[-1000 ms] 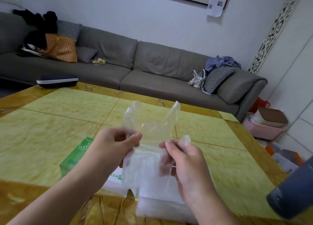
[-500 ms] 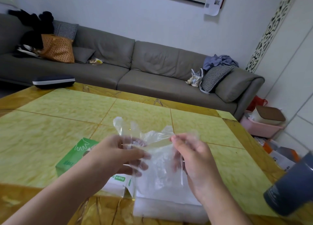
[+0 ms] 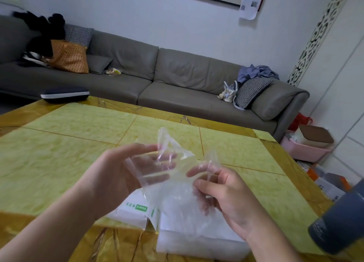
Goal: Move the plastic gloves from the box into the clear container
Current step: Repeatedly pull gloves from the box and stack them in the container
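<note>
A thin clear plastic glove (image 3: 177,185) hangs crumpled between my two hands above the table. My left hand (image 3: 120,175) has its fingers spread straight, with the glove draped over them. My right hand (image 3: 226,194) pinches the glove's right edge between thumb and forefinger. Below the hands lies the white-and-green glove box (image 3: 137,210), its flap open toward me. The clear container (image 3: 197,246) stands right of the box at the table's near edge, partly hidden behind the glove and my right wrist.
The yellow-green marble table (image 3: 59,147) stretches ahead. A dark grey cup (image 3: 340,220) stands at the right edge. A dark case (image 3: 65,93) sits at the far left corner. A grey sofa (image 3: 177,80) lies beyond, and bins stand on the floor at right.
The glove has come down from an upright stretch to a crumpled bunch. My left hand's fingers have opened from a pinch to a flat spread, and my right hand has dropped lower to the right.
</note>
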The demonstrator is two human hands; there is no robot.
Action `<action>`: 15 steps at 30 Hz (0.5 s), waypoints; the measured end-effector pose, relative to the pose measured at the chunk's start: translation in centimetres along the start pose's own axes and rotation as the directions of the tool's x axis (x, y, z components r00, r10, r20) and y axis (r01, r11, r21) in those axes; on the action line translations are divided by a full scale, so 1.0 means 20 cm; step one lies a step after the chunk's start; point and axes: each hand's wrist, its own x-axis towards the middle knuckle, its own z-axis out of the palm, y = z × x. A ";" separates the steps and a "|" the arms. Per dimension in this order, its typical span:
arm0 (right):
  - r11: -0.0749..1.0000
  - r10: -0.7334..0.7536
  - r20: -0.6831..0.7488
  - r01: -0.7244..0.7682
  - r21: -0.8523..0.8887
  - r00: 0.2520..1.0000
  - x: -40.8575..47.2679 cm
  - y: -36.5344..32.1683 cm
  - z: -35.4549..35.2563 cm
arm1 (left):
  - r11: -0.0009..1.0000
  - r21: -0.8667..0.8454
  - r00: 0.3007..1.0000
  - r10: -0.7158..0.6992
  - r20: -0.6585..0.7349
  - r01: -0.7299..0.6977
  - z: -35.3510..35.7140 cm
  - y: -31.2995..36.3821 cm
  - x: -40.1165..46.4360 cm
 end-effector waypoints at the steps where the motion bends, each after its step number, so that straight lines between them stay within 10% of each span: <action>1: 1.000 0.004 0.014 -0.004 -0.027 1.000 0.00 0.00 0.00 | 1.000 0.008 1.000 -0.002 -0.027 0.002 -0.01 0.01 0.00; 8: 0.998 0.059 -0.056 -0.059 0.003 0.997 0.01 -0.01 0.01 | 0.960 0.280 0.975 0.070 -0.211 -0.008 -0.02 -0.01 0.02; 15: 0.950 0.134 -0.115 -0.094 0.298 0.984 0.01 -0.01 -0.04 | 0.980 0.125 0.927 0.190 -0.324 -0.158 0.04 -0.05 0.03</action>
